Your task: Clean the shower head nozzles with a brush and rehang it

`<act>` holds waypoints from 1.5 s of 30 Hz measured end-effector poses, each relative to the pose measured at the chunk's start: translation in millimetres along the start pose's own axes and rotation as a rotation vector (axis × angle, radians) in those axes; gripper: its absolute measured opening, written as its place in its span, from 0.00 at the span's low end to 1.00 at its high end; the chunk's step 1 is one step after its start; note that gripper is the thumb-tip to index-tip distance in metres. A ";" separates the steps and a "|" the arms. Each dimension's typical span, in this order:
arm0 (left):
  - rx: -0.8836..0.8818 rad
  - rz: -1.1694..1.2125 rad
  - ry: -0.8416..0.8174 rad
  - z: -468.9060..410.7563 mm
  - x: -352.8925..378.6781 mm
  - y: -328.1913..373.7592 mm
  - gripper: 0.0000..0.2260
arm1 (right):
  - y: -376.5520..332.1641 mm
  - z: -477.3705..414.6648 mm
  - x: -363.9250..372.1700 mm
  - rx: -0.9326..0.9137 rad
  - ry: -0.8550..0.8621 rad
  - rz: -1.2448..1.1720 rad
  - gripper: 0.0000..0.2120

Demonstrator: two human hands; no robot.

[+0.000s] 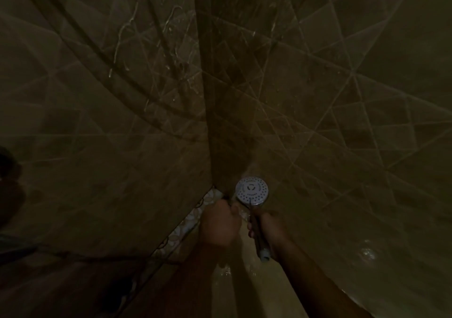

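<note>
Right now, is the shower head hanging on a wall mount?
No: the right hand grips the shower head by its handle, low in the tiled corner.

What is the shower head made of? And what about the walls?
Shower head: the round face looks like pale matte plastic, dotted with tiny nozzle holes. Its rim and handle glint like chrome, though whether that is metal or plated plastic is hard to tell. Walls: probably glazed ceramic tile, going by the grout lines and wet shine.
</note>
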State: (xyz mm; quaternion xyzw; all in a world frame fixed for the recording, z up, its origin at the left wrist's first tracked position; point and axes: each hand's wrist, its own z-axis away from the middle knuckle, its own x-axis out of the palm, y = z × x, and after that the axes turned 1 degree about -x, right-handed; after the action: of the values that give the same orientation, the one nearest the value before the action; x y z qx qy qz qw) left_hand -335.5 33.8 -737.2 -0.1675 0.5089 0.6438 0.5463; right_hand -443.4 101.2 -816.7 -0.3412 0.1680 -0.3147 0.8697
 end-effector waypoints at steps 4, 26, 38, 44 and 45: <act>0.015 0.026 -0.087 12.8 2.5 6.2 0.14 | -5.1 7.4 3.6 -0.009 0.002 0.000 0.20; -0.122 0.183 -0.036 40.4 -75.2 -93.1 0.20 | -49.4 75.8 5.2 -0.008 -0.072 0.038 0.18; -0.160 0.246 -0.028 73.6 -170.9 -169.6 0.14 | -68.8 115.2 48.5 -0.002 -0.207 -0.063 0.14; -0.105 0.240 -0.092 67.7 -174.8 -172.3 0.16 | -73.7 120.5 64.7 0.011 -0.216 -0.049 0.14; -0.089 0.246 -0.089 64.7 -176.3 -172.5 0.16 | -74.4 121.2 66.2 0.008 -0.222 -0.050 0.14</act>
State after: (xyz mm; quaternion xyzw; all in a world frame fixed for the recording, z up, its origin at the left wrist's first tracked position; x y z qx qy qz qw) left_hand -101.5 -25.8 -655.0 -0.0992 0.4720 0.7346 0.4773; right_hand -364.8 74.1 -683.6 -0.3745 0.0605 -0.2972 0.8762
